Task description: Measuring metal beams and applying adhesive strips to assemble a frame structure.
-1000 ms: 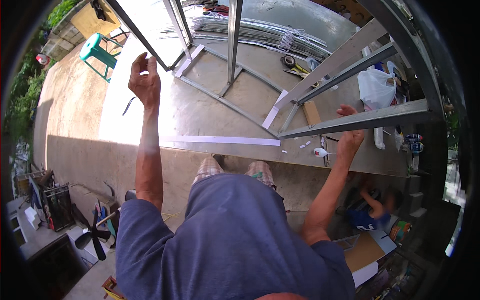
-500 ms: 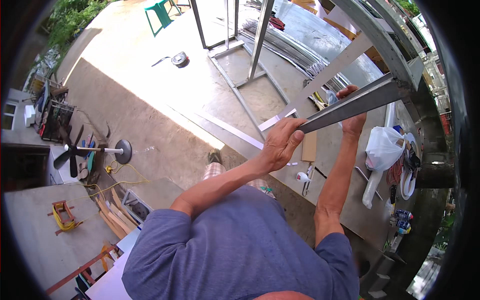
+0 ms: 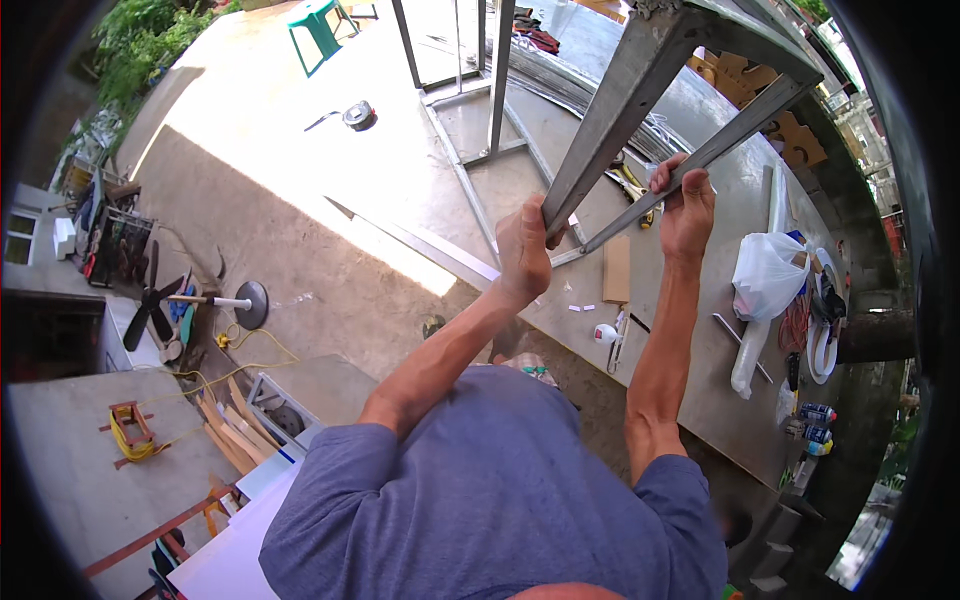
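Observation:
A grey metal frame (image 3: 622, 112) of square tubing is tilted over the worktable, its far end raised toward the upper right. My left hand (image 3: 525, 252) is closed around the near end of its left bar. Farther right, my right hand (image 3: 686, 215) wraps its fingers around the thinner right bar, thumb up. Part of the frame's top runs out of sight at the upper edge. Below my hands lie a piece of brown cardboard (image 3: 617, 268) and a small white bottle (image 3: 605, 333).
The grey worktable (image 3: 700, 420) holds a white plastic bag (image 3: 768, 275), rolls of tape, spray cans and long metal strips. A tape measure (image 3: 358, 116) lies beyond, near a green stool (image 3: 314, 35). Left stands a black fan (image 3: 150, 300) with a yellow cord.
The metal frame has turned and swung left, bringing two bars into view. My left hand has shifted slightly left and now grips upright; my right hand has moved left and closed around its bar.

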Demonstrator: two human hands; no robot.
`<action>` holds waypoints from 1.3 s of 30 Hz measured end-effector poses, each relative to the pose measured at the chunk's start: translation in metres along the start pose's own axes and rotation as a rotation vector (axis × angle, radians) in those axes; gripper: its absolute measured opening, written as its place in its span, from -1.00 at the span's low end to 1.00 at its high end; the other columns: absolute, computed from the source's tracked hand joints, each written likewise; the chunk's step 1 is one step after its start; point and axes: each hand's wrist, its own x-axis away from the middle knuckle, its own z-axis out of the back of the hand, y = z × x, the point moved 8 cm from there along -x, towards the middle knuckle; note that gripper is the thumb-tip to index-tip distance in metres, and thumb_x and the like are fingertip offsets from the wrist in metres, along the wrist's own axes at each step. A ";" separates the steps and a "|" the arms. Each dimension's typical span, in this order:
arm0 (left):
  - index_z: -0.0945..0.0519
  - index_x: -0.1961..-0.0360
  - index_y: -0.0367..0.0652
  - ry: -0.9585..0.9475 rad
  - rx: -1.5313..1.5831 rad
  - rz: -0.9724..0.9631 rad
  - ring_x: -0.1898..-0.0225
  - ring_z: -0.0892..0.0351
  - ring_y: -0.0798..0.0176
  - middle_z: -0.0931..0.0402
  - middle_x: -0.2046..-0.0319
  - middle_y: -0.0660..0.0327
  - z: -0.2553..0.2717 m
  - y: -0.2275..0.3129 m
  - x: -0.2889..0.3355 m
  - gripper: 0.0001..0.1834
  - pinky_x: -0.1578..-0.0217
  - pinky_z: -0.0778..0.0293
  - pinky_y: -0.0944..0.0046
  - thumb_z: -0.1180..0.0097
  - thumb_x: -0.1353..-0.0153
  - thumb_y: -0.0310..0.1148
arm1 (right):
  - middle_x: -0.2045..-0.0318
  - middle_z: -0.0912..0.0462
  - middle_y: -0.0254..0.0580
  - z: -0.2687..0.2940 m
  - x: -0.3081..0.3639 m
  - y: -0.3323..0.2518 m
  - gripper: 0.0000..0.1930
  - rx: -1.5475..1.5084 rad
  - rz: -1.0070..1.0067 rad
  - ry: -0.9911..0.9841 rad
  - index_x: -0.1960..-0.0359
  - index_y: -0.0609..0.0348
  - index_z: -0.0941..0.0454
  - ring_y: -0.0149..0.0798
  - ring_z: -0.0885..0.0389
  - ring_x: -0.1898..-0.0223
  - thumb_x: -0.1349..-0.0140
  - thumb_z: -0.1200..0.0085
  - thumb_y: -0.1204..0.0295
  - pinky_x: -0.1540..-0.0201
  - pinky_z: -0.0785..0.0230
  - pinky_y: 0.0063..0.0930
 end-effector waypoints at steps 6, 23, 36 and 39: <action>-0.40 0.58 -0.18 0.026 0.007 0.015 0.71 -0.21 0.47 -0.28 0.76 0.32 0.020 0.022 -0.016 -0.31 0.65 -0.09 0.39 0.56 -0.53 0.04 | 0.43 -0.44 -0.22 -0.026 0.008 -0.027 -0.58 0.002 0.010 0.036 0.19 0.30 -0.46 -0.34 -0.35 0.37 -0.41 0.06 0.09 0.22 -0.25 -0.44; -0.42 0.64 -0.22 0.153 0.193 0.199 0.75 -0.17 0.41 -0.25 0.80 0.27 0.223 -0.004 -0.024 -0.18 0.69 -0.09 0.42 0.61 -0.46 0.20 | 0.37 -0.48 -0.28 -0.199 0.104 0.025 -0.55 0.280 -0.061 -0.004 0.08 0.25 -0.45 -0.40 -0.38 0.29 -0.45 0.14 0.04 0.12 -0.23 -0.49; -0.35 0.61 -0.18 0.116 0.254 0.170 0.76 -0.08 0.37 -0.16 0.81 0.26 0.309 -0.028 -0.075 -0.34 0.74 -0.03 0.37 0.54 -0.44 0.06 | 0.30 -0.65 -0.15 -0.273 0.085 0.049 -0.50 0.461 -0.010 -0.223 0.10 0.31 -0.53 -0.32 -0.58 0.27 -0.43 0.11 0.01 0.15 -0.42 -0.45; -0.37 0.56 -0.19 0.166 0.220 0.179 0.75 -0.12 0.36 -0.19 0.79 0.25 0.312 -0.032 -0.069 -0.30 0.71 -0.10 0.35 0.56 -0.45 0.15 | 0.26 -0.68 -0.12 -0.231 0.057 0.050 -0.50 0.534 0.039 -0.182 0.07 0.29 -0.57 -0.30 -0.62 0.24 -0.42 0.09 0.01 0.12 -0.45 -0.45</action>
